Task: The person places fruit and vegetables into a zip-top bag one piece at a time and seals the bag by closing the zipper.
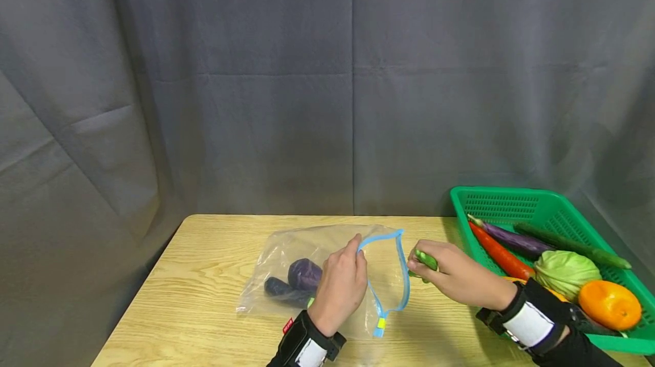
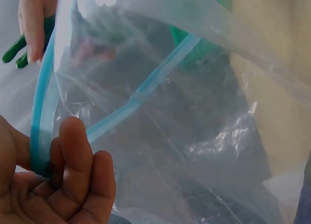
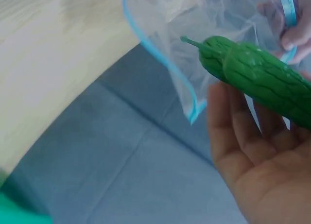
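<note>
A clear zip bag [image 1: 302,242] with a blue zip edge lies on the table, its mouth held apart toward the right. Inside are a round dark purple vegetable [image 1: 305,274] and dark elongated pieces [image 1: 278,287]. My left hand [image 1: 341,284] pinches the near side of the bag's blue rim [image 2: 41,107] between thumb and fingers. Just right of the mouth, my right hand [image 1: 452,273] holds a bumpy green bitter melon [image 3: 262,71] with a thin stem pointing toward the bag. Two green tips show below that hand in the left wrist view; whether it holds one or two, I cannot tell.
A green basket [image 1: 504,193] stands at the right, under my right forearm. It holds a red chili pepper [image 1: 498,250], a purple eggplant [image 1: 517,240], a cucumber [image 1: 573,244], a cabbage [image 1: 565,273] and an orange round vegetable [image 1: 609,304]. A grey curtain [image 1: 327,99] hangs behind the table.
</note>
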### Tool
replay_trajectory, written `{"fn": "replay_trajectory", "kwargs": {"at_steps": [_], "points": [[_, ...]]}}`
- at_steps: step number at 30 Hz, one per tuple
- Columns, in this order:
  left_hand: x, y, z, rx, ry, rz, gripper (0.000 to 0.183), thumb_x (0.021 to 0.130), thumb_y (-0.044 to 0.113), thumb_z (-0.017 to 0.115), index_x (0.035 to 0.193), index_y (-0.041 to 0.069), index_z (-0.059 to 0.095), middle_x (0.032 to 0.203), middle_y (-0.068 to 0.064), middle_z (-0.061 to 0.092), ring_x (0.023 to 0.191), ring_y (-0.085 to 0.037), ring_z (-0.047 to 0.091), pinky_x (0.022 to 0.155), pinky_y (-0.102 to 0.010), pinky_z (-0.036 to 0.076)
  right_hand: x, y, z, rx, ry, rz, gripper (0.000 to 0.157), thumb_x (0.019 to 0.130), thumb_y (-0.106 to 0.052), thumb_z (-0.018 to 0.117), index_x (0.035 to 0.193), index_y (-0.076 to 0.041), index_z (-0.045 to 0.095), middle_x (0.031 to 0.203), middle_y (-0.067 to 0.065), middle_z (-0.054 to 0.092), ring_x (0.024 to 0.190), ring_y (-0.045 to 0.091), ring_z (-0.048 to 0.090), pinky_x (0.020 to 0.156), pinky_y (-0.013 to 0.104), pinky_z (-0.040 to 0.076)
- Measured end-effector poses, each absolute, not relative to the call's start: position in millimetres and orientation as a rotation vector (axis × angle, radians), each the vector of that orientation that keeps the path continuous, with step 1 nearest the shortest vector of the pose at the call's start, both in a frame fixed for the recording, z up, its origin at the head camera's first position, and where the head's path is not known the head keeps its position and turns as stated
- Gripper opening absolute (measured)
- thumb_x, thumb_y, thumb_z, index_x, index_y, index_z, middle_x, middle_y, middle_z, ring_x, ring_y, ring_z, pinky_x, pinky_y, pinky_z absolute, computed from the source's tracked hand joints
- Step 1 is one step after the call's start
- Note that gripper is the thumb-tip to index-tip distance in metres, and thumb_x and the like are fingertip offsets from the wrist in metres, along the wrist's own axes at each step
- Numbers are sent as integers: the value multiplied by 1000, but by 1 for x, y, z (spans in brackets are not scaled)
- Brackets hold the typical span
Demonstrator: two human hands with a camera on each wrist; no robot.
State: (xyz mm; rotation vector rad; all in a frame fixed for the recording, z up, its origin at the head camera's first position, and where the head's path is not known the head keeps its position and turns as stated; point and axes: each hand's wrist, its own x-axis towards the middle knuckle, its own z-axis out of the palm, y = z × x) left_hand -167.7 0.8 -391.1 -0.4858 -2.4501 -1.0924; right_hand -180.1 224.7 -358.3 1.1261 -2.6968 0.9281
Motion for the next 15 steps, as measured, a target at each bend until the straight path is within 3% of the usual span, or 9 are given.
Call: {"fn": "replay_trajectory", "kwargs": {"at_steps": [6,15], "points": [[-168,0,-390,-486,-2457,-1124,34,94,3,48,125,-8,55,60,5,42,47,-4,37,44,-21,35,-189,199,-373,1134,-2607,963,10,97,-20,54,89,-17,60,83,-12,54,76,5,48,66,26,43],[-167,-1,-388,-475,-2487,-1119,35,95,5,46,126,-8,54,58,6,38,43,-2,31,41,-19,29,-197,170,-397,1061,-2621,1014,17,98,-24,52,86,-15,58,83,-12,48,70,6,46,62,25,42]]}}
